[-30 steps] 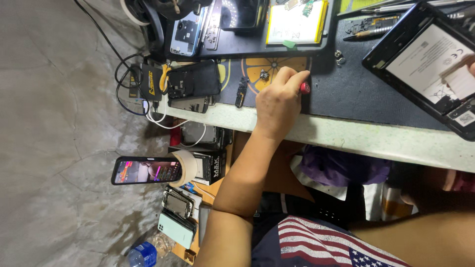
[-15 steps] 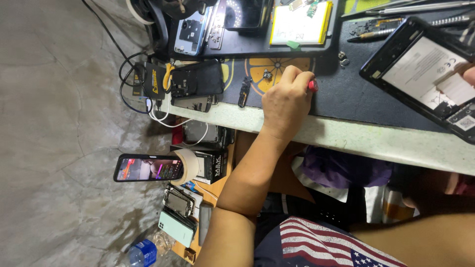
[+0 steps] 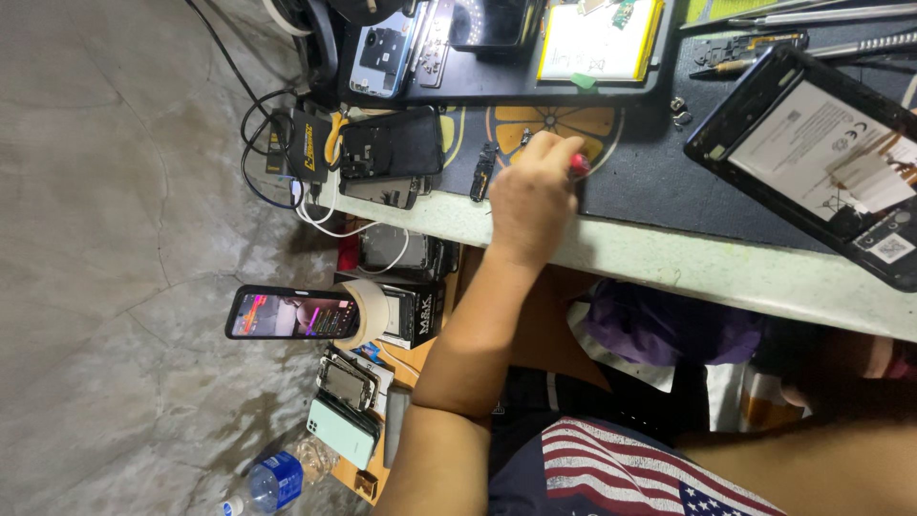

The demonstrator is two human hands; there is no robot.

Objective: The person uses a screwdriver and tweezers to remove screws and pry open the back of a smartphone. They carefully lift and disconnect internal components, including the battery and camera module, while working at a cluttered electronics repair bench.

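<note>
A red tool is being held in the left hand; the grip is being kept closed around it, with only the red end showing past the fingers. The tool is being held low over the citrus-print mat near the front edge of the table, probably so that small parts are being worked against a soft, non-slip surface. The forearm is being carried over the table edge, which appears to be steadying the hand. The right hand is not being shown.

An opened phone is being kept back-up on the dark mat to the right, so that its battery and boards are being left exposed. A black tray behind the hand is being used for a white battery and a stripped phone frame. Below the table, a lit phone is being propped on edge, and a stack of phones is being stored beside a bottle.
</note>
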